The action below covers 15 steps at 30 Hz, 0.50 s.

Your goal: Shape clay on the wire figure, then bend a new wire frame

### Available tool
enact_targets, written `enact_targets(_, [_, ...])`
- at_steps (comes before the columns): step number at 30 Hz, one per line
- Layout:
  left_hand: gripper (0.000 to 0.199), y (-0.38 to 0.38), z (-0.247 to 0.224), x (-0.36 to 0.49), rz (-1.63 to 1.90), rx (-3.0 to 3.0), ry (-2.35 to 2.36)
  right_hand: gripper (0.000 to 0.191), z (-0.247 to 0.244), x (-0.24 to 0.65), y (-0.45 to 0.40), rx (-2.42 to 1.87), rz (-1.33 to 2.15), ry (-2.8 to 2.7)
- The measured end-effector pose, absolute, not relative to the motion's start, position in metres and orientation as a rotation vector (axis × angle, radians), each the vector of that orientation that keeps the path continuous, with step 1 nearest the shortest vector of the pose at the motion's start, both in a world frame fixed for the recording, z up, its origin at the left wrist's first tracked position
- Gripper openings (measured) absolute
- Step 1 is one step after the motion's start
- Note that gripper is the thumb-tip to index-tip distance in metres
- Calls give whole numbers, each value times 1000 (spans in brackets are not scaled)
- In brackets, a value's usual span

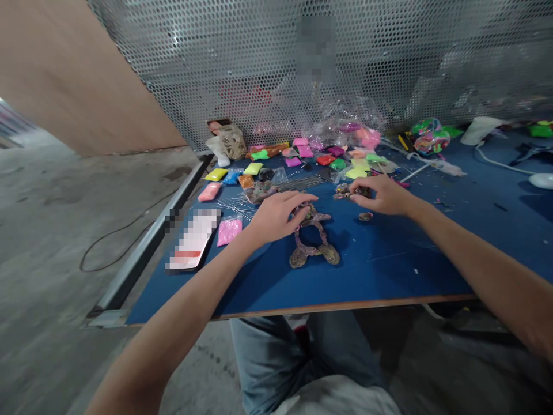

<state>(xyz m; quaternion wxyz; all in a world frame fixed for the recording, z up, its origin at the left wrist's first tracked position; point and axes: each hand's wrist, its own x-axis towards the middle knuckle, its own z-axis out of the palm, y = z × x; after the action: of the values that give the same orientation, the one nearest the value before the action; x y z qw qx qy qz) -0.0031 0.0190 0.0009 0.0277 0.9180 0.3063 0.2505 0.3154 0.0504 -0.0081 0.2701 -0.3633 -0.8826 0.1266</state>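
My left hand [276, 215] is over the upper part of a mottled grey-brown modelling clay figure [311, 250], thumb and fingers apart. I cannot tell whether it touches the clay. The figure lies flat, with two thin curved limbs ending in thick feet toward me; its top is partly hidden. My right hand [380, 196] is closed around the end of a lump of the same mottled clay [343, 192] on the table, and its fingers partly cover it. A small loose clay piece [365, 217] lies just below that hand. Another mottled clump [261, 192] sits behind my left hand.
Thin metal wires [302, 183] lie behind my hands. Colourful clay packets [253, 168] spread along the back of the blue table [380, 276]. A phone [194, 239] and pink packet [230, 231] lie at left. A perforated metal panel [259, 52] rises behind; a white cup [479, 130] is at right.
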Motion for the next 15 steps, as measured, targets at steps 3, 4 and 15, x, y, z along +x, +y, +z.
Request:
enact_targets(3, [34, 17, 0, 3, 889, 2690, 904, 16, -3, 291, 31, -832, 410, -2376])
enact_targets(4, [35, 17, 0, 5, 922, 2636, 893, 15, -1, 282, 24, -769, 414, -2394])
enact_targets(15, [64, 4, -2, 11, 704, 2667, 736, 13, -16, 255, 15, -656, 255, -2284])
